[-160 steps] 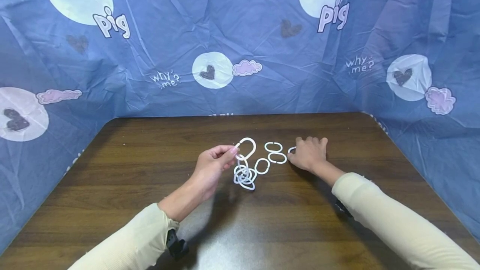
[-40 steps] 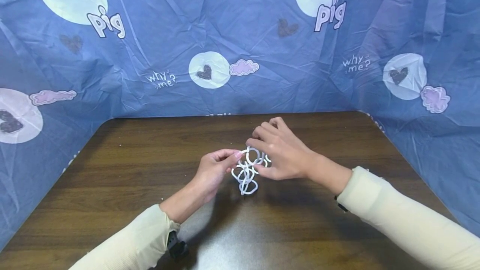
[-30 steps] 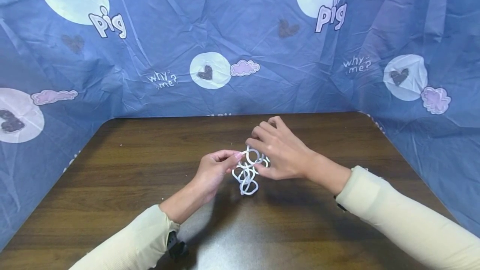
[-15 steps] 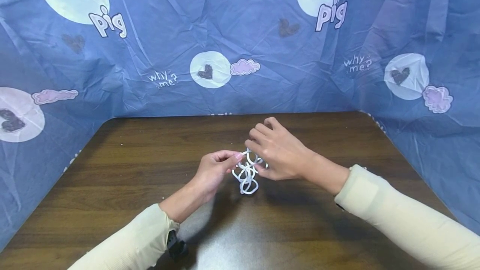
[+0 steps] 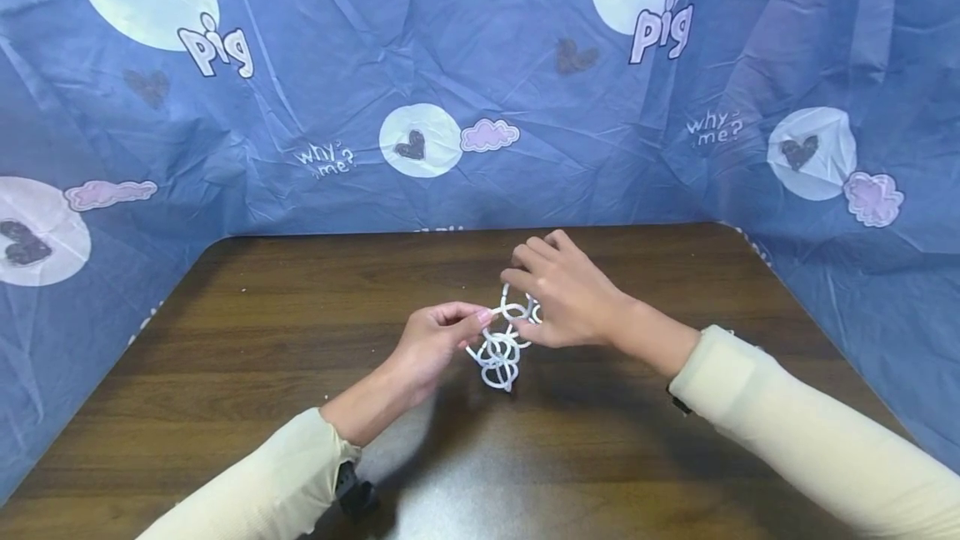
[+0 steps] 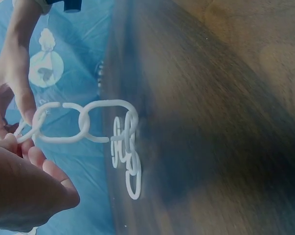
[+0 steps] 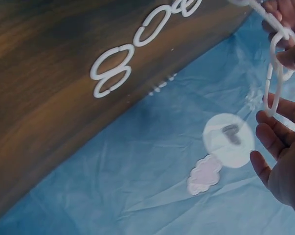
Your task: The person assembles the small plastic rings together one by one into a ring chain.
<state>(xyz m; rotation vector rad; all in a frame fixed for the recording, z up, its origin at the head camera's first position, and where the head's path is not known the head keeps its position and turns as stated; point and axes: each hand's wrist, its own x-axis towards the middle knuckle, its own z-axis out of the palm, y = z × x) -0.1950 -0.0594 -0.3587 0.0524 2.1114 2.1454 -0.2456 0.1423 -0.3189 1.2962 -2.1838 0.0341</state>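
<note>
White open-sided plastic chain links hang in a short chain (image 5: 501,338) between the hands, above the table. My left hand (image 5: 431,348) pinches a link near the chain's top between thumb and fingers. In the left wrist view, a linked oval (image 6: 61,140) runs from those fingertips, and the lower links bunch near the tabletop. My right hand (image 5: 573,298) holds another link (image 7: 280,73) by its ends, between thumb and fingers; it crosses the link at the left hand. Whether its gap is hooked through is unclear.
Loose white links lie on the brown wooden table (image 5: 247,373); in the right wrist view two ovals (image 7: 128,46) touch, with another link (image 7: 162,7) beside them. The right hand hides part of them in the head view. A blue printed cloth (image 5: 300,90) stands behind the table.
My right hand went from a loose link on the table to the left hand, bringing a link to the chain. In the last half second, both hands shifted slightly right.
</note>
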